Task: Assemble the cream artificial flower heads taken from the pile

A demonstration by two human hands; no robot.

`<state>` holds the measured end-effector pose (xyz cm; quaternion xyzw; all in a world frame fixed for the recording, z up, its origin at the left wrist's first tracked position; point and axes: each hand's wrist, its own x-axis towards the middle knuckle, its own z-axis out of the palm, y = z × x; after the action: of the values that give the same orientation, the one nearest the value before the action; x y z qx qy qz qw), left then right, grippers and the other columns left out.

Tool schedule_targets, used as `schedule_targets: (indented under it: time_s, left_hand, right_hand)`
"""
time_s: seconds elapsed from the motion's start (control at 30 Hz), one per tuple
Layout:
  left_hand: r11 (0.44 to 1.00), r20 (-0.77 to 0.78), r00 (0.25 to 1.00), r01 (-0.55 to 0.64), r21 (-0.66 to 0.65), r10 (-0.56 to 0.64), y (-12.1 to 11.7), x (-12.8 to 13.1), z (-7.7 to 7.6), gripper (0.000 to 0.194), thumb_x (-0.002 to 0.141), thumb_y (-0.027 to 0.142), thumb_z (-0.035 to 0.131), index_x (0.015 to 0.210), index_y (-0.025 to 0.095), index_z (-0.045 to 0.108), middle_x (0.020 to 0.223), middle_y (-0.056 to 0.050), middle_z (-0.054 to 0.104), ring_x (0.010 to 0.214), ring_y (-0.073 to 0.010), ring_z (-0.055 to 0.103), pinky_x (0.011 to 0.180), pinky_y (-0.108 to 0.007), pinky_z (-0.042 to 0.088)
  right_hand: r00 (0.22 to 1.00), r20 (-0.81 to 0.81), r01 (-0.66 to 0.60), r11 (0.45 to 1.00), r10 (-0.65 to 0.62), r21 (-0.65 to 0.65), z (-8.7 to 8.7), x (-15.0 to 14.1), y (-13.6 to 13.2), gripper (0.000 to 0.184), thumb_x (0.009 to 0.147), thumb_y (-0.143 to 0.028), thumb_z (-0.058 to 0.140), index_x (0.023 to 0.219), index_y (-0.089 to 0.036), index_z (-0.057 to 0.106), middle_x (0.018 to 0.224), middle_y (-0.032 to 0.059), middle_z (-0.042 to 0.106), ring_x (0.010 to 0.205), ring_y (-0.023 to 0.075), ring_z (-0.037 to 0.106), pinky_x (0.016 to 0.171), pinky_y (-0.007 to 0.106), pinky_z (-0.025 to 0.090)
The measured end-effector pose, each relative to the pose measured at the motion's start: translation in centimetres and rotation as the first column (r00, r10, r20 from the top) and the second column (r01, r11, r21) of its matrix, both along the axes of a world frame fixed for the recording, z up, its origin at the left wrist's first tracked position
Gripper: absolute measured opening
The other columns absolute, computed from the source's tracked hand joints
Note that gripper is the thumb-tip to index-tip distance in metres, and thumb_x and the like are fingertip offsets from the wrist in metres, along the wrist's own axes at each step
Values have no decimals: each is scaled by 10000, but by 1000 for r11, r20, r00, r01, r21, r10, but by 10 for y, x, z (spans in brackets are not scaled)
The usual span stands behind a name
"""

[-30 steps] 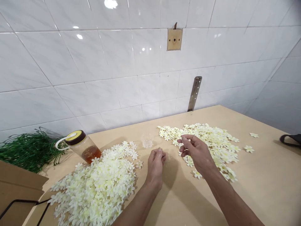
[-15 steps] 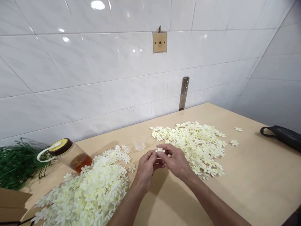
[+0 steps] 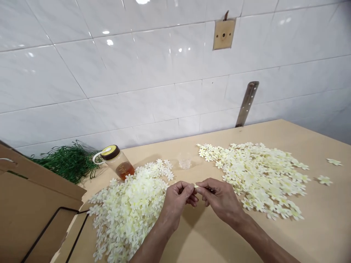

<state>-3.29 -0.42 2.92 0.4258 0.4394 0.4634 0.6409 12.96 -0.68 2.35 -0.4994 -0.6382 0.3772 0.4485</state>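
Between my two hands, just above the table, is a small pale yellow artificial flower (image 3: 195, 185), mostly hidden by the fingertips. My left hand (image 3: 179, 197) pinches it from the left, thumb on top. From the right, my right hand (image 3: 219, 197) pinches its other side with thumb and index finger. To the left lies a deep heap of white and pale yellow flowers (image 3: 134, 208), close to my left wrist. On the right spreads a flatter pile of similar flowers (image 3: 263, 171). A small clear cup (image 3: 184, 161) stands behind my hands.
A bottle (image 3: 117, 162) with amber liquid and a yellow-and-brown lid stands behind the left heap. Green artificial stems (image 3: 71, 160) lie beyond a cardboard box (image 3: 35, 204). Two loose flowers, one a single flower (image 3: 325, 180), lie far right. A tiled wall (image 3: 148, 69) bounds the table's back.
The view has swung left, so more of the cardboard box shows. The flower's petals, visible on top of the fingers before, are now mostly covered by the pinching fingertips.
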Motion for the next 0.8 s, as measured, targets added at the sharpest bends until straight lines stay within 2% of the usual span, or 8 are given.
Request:
schedule_targets:
  time_s: [0.13,0.3,0.4,0.5,0.63,0.7,0.8]
  left_hand:
    - [1000,59,998,23,-16,-22,-4,-3,1,362,768,467,707,743,109,659,698,-97,677,591,-154,609,561,-273,496]
    - [1000,-33,999,-30,4,31,-3,-7,-1,306,772,408,705,740,109,651,625,-71,655,554,-150,599,549,-277,513]
    - [997,-85,994,-60,48,64,1,-10,-3,276,799,378,667,740,109,649,629,-63,652,561,-156,610,542,-282,526]
    - [994,-101,993,-42,106,53,5,-14,-6,251,821,353,637,774,108,661,654,-62,658,605,-171,639,556,-281,534]
    - [986,-111,993,-21,164,40,7,-18,-9,230,841,318,606,821,102,683,643,-52,649,571,-151,619,547,-271,532]
    - [987,-108,994,-9,159,26,6,-19,-10,243,854,317,584,831,99,689,652,-58,653,553,-142,608,543,-271,533]
    - [990,-119,993,-5,139,21,4,-20,-8,291,875,349,556,864,94,696,697,-81,674,552,-142,610,546,-277,538]
  right_hand:
    - [996,68,-64,996,61,58,-2,-4,-3,238,899,-398,551,883,-236,724,748,25,708,543,149,628,527,256,521]
    - [983,134,-123,991,128,-48,-1,-6,4,306,890,-436,554,1082,-233,677,869,52,740,734,205,699,627,283,574]
    - [959,188,-193,975,211,-109,10,-9,8,340,902,-461,526,1120,-246,673,823,35,745,714,199,710,626,276,580]
    - [957,185,-192,967,222,-168,20,-13,12,405,902,-482,524,1207,-235,622,801,28,746,637,178,706,617,267,580]
    - [960,130,-225,958,249,-180,22,-15,19,341,906,-484,515,1058,-218,664,798,32,735,718,186,707,646,262,578]
    - [956,172,-215,967,236,-137,19,-17,22,309,918,-466,491,972,-222,673,756,23,719,705,182,693,647,266,568]
    - [948,258,-177,982,189,-66,12,-21,26,290,939,-428,430,945,-227,639,711,16,695,655,178,676,620,278,547]
